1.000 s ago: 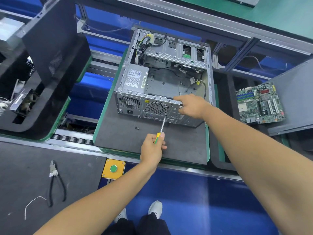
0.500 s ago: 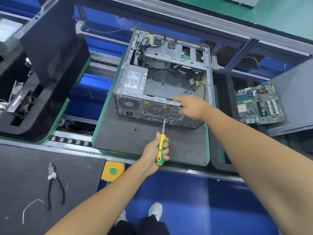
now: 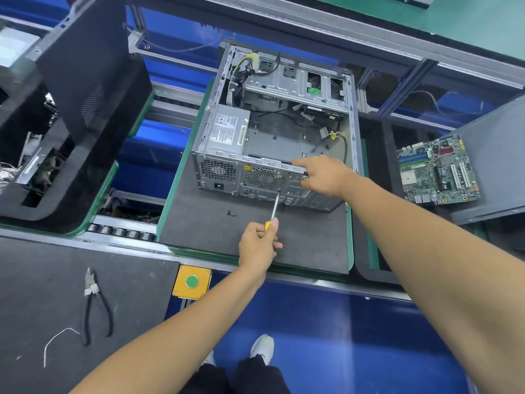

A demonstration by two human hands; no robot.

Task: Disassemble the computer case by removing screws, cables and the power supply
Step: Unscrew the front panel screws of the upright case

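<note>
An open grey computer case (image 3: 352, 118) lies on its side on a dark mat (image 3: 306, 240), rear panel facing me. The power supply (image 3: 227, 132) sits in its near-left corner, and cables (image 3: 241, 69) bunch at the far-left corner. My left hand (image 3: 258, 245) grips a yellow-green screwdriver (image 3: 274, 207) whose tip touches the rear panel below the fan grille (image 3: 264, 177). My right hand (image 3: 324, 174) holds the top edge of the rear panel, fingers curled over it. Two small black screws (image 3: 230, 214) lie on the mat in front of the case.
A green motherboard (image 3: 437, 169) rests on a grey tray to the right. Black pliers (image 3: 93, 305) and a white wire (image 3: 56, 342) lie on the near-left mat. A yellow box with a green button (image 3: 192, 281) sits on the conveyor edge. Black case panels (image 3: 85, 81) stand at left.
My left hand slid forward along the screwdriver handle, hiding most of it, while the tip stayed at the rear panel. My right hand kept its hold on the case edge.
</note>
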